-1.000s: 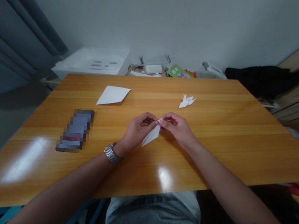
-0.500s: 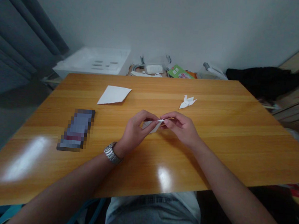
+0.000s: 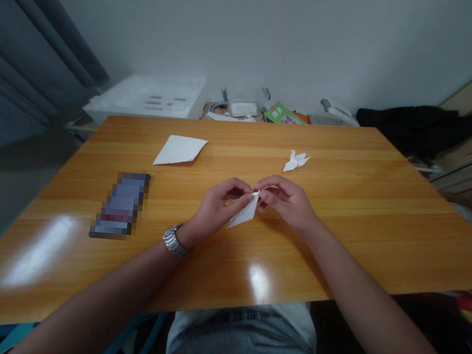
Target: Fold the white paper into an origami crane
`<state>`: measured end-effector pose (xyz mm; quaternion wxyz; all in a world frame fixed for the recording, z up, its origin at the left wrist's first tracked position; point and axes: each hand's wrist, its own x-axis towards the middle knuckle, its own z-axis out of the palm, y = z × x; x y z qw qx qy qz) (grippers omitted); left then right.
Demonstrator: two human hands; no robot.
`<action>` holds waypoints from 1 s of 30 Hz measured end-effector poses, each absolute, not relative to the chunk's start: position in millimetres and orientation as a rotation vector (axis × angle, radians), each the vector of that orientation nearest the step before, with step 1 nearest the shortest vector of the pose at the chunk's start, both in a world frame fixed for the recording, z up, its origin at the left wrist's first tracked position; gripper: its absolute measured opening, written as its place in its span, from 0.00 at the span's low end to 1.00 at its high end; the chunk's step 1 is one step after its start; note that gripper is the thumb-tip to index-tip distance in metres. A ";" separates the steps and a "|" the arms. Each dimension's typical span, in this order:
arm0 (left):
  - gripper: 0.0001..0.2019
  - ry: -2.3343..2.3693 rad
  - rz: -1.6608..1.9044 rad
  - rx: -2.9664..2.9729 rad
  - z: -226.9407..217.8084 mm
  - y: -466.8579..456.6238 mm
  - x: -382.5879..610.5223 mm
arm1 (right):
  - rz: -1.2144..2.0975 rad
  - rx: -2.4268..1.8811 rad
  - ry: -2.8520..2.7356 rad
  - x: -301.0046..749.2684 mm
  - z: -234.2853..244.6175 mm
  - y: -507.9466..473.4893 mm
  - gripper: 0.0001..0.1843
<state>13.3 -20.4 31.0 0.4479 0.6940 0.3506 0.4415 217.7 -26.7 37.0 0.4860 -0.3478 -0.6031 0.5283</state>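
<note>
Between my two hands is a small piece of folded white paper (image 3: 244, 213), held just above the table. My left hand (image 3: 221, 202) pinches it from the left, thumb on top, with a pointed flap hanging toward me. At its upper right tip, my right hand (image 3: 285, 202) grips the paper between thumb and fingers. The fingers partly hide the folds there. Beyond my right hand stands a white folded paper crane (image 3: 296, 161). A flat sheet of white paper (image 3: 180, 150) lies farther back on the left.
The wooden table (image 3: 381, 223) fills the middle of the view. A phone with a blurred screen (image 3: 121, 205) lies on its left side. Behind the far edge are a white plastic tray (image 3: 152, 95), a green booklet (image 3: 283, 114) and dark cloth (image 3: 418, 127).
The folded paper has turned in my hands, so its flap now points down toward me and shows more of its face. My left hand has shifted slightly; the other things stay put.
</note>
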 end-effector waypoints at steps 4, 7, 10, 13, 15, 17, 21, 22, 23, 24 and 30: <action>0.12 0.820 1.014 1.629 30.7 -20.3 13.8 | 1.310 -0.803 -1.476 217.8 36.1 -26.3 0.15; 0.12 0.816 1.007 1.619 30.0 -20.0 13.8 | 1.320 -0.834 -1.452 216.8 36.2 -26.8 0.16; 0.12 0.842 1.049 1.600 29.8 -19.6 14.6 | 1.325 -0.890 -1.401 214.4 36.5 -27.7 0.16; 0.11 0.869 1.097 1.587 30.0 -19.6 16.1 | 1.315 -0.942 -1.373 211.6 35.1 -28.3 0.17; 0.11 0.899 1.111 1.601 29.9 -20.0 17.1 | 1.304 -0.963 -1.368 210.1 33.1 -28.4 0.17; 0.11 0.930 1.124 1.626 29.5 -20.7 17.9 | 1.294 -0.971 -1.368 209.1 31.0 -28.3 0.17; 0.10 0.968 1.143 1.693 28.9 -21.7 17.9 | 1.253 -0.979 -1.362 207.1 28.1 -28.1 0.17; 0.09 0.975 1.144 1.709 28.8 -21.7 17.7 | 1.243 -0.982 -1.357 206.5 27.7 -28.0 0.17; 0.09 0.982 1.148 1.726 28.8 -21.7 17.6 | 1.237 -0.985 -1.349 205.9 27.2 -28.0 0.17; 0.09 0.990 1.151 1.742 28.8 -21.7 17.5 | 1.235 -0.985 -1.341 205.3 26.7 -27.9 0.17; 0.08 1.021 1.170 1.794 29.0 -21.6 18.1 | 1.228 -0.970 -1.303 202.8 23.4 -27.6 0.14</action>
